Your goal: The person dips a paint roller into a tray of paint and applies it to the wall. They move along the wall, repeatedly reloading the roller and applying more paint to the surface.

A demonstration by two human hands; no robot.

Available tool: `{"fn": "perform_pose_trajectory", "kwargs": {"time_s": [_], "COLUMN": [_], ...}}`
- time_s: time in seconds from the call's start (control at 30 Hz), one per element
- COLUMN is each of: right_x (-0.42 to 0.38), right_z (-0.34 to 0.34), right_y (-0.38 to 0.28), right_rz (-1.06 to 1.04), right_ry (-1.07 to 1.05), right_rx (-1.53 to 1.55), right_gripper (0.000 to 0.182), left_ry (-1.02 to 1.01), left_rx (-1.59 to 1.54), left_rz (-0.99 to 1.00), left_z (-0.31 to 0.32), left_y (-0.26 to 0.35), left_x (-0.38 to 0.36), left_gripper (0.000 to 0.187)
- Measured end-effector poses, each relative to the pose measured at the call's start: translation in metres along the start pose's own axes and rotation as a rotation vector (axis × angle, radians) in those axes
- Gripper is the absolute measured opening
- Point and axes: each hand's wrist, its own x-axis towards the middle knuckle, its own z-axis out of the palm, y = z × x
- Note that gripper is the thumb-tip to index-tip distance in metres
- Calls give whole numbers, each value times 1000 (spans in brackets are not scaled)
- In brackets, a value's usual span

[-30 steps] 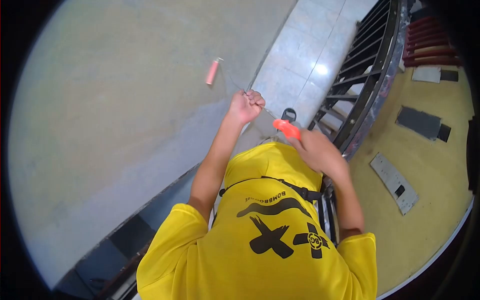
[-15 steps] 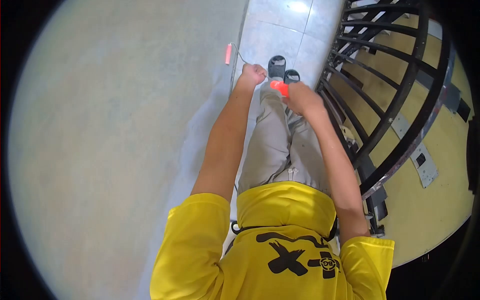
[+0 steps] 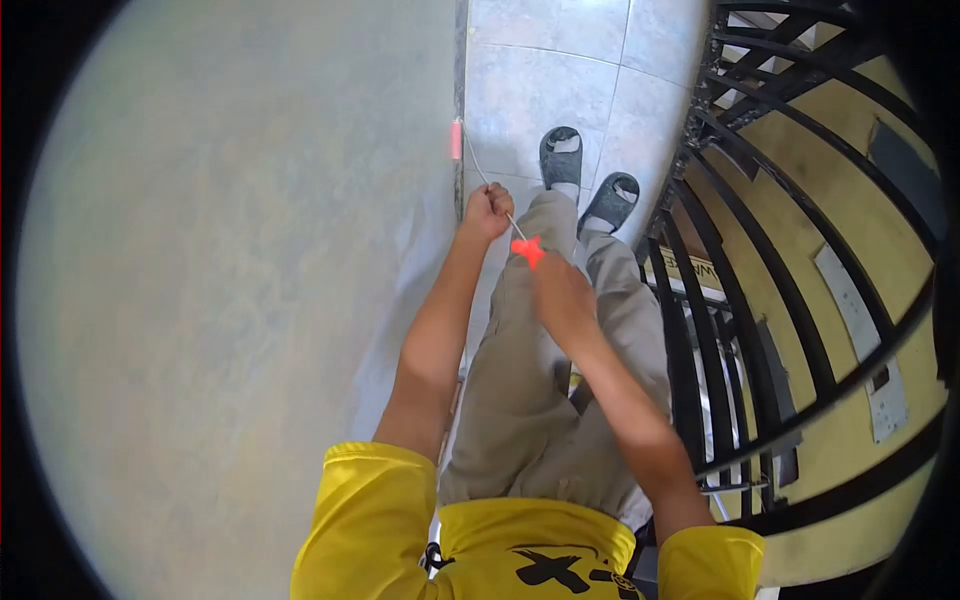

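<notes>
Paint roller (image 3: pixel 478 165): pink head (image 3: pixel 457 140) at the wall's (image 3: pixel 250 250) lower edge, beside the tiled floor (image 3: pixel 540 80); contact with the wall cannot be told.
Left hand (image 3: pixel 489 211): fingers curled closed around the metal rod (image 3: pixel 515 228).
Right hand (image 3: pixel 566 300): fingers wrapped around the orange handle (image 3: pixel 527 250).
Slippers (image 3: pixel 562 158): on the tiled floor, between wall and black railing (image 3: pixel 870 475).

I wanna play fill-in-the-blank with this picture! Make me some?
1. The left hand grips the metal rod of a paint ____.
2. The handle is in the person's ____ hand.
3. The shirt is ____ with black markings.
4. The railing is coloured ____.

Missing words: roller; right; yellow; black.
</notes>
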Motion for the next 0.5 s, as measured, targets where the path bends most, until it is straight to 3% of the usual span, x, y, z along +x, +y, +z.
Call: {"fn": "perform_pose_trajectory", "kwargs": {"time_s": [0.07, 0.1, 0.17, 0.2, 0.23, 0.27, 0.3, 0.33, 0.37, 0.43, 0.5], "right_x": [41, 41, 40, 10, -23, -58, -88, -105, -133, -127, -101], "right_z": [62, 58, 4, -40, -90, -139, -170, -197, -206, -198, -153], "right_y": [35, 38, 30, 24, 0, -37, -54, -75, -83, -76, -54], "right_rz": [-132, -127, -114, -272, -184, 85, 170, 313, 287, 336, 316], "right_ry": [57, 20, -45, 48, -155, -332, -484, -647, -588, -622, -452], "right_rx": [-105, -121, -171, -58, -191, -225, -290, -302, -305, -244, -301], "right_gripper": [9, 9, 9, 13, 18, 26, 35, 38, 36, 32, 28], "left_ry": [93, 187, 19, -72, -73, -23, 48, -31, -104, -6, -18], "left_rx": [57, 141, 1, -70, 608, 301, -14, -19, -24, -25, -39], "left_rz": [-36, -23, -51, -56, 269, 178, 111, 126, 142, 187, 181], "left_z": [-4, -8, 3, 15, 11, 40, 72, 89, 93, 85, 46], "left_y": [35, 37, 11, -3, -27, -66, -107, -128, -139, -140, -123], "left_x": [58, 65, 28, -2, -51, -121, -193, -238, -262, -244, -195], "left_gripper": [29, 31, 29, 28, 26, 28, 29, 30, 31, 29, 26]}}
